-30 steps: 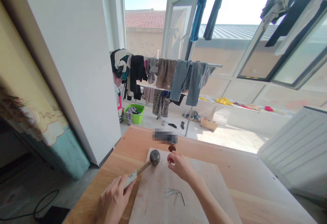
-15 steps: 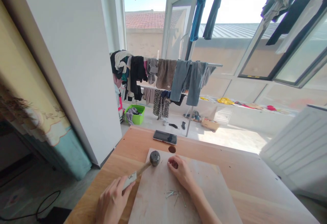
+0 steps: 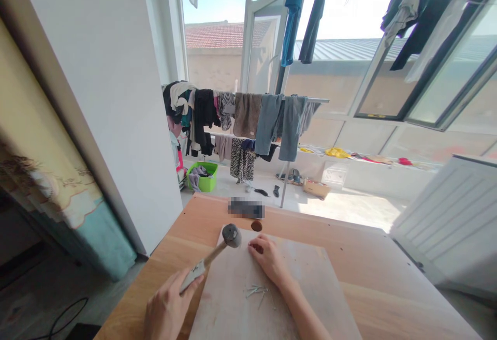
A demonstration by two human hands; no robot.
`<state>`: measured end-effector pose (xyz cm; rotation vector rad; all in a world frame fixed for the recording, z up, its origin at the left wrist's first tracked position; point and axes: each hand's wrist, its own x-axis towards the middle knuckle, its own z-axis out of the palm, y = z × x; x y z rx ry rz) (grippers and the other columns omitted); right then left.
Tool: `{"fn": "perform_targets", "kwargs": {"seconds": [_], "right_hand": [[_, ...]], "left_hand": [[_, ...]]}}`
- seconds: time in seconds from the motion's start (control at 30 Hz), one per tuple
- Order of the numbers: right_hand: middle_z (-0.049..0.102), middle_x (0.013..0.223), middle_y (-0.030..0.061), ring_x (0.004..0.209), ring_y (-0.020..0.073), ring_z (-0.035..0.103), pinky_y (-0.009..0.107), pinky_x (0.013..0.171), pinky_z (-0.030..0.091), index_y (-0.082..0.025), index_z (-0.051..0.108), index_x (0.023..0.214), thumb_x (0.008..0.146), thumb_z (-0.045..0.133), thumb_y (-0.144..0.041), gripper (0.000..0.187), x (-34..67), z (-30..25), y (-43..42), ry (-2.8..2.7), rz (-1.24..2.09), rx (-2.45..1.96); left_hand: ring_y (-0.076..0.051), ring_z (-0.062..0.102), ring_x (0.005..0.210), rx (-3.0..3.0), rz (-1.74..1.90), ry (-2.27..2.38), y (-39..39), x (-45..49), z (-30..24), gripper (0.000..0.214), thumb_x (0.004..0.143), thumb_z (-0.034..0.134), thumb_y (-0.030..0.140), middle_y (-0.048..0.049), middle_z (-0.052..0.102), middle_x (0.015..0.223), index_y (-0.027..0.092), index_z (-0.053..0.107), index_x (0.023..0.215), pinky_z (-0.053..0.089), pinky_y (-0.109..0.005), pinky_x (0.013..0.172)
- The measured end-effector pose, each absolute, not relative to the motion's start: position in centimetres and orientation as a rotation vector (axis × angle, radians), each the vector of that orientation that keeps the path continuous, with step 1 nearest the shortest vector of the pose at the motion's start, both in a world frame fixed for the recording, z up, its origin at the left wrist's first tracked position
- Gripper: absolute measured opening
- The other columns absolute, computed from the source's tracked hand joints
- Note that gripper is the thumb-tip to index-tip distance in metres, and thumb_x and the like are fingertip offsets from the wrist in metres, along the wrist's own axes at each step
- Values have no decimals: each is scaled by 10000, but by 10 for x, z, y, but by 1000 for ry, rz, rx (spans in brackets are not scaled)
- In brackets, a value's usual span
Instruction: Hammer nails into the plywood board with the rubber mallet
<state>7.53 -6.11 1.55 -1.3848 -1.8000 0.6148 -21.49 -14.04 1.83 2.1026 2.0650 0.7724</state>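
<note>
My left hand (image 3: 167, 298) is closed around the pale grip of a mallet (image 3: 232, 235), which has a dark rounded head and a wooden handle. The mallet head is over the far left corner of a flat wooden board (image 3: 221, 298), close to my right hand. My right hand (image 3: 266, 257) rests on the board with thumb and forefinger pinched together. Whatever is between those fingertips is too small to make out. Several loose nails (image 3: 255, 291) lie on the board, left of my right forearm.
The board lies on a wooden table (image 3: 373, 278) with a round hole (image 3: 257, 225). A phone (image 3: 246, 208), blurred into blocks, lies near the far edge. Beyond stand a clothes rack (image 3: 287, 122) and a green basket (image 3: 202, 177). A curtain (image 3: 70, 185) hangs at left.
The whole view has shifted slightly. The mallet's head has tipped a little, and its handle shows more. My right hand keeps its pinch at the same spot on the board.
</note>
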Motion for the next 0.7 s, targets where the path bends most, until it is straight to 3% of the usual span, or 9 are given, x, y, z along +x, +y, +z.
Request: {"fn": "perform_targets", "kwargs": {"seconds": [0.23,0.43,0.7], "right_hand": [[610,758,32,680,164,576,255,666,434,-171,729,753,843,587,-210,172,75,15,-60,-1804,602,-1403],[579,735,13,668,151,551,237,624,392,-171,660,636,829,582,-159,208,77,11,-58,-1844,596,-1382],[567,724,9,667,148,551,237,634,397,-178,657,649,848,563,-203,222,78,13,-59,-1848,597,-1383]], "left_hand": [[-217,721,932,2006,624,2030,-139,-183,54,311,941,484,522,-1,772,1010,340,697,1077,472,-238,676],[-207,725,854,2110,510,2058,-140,-173,57,234,941,514,485,21,771,954,355,695,1014,422,-241,613],[-181,719,807,2195,571,2085,-143,-176,55,237,928,536,480,3,765,973,327,704,994,423,-233,598]]}}
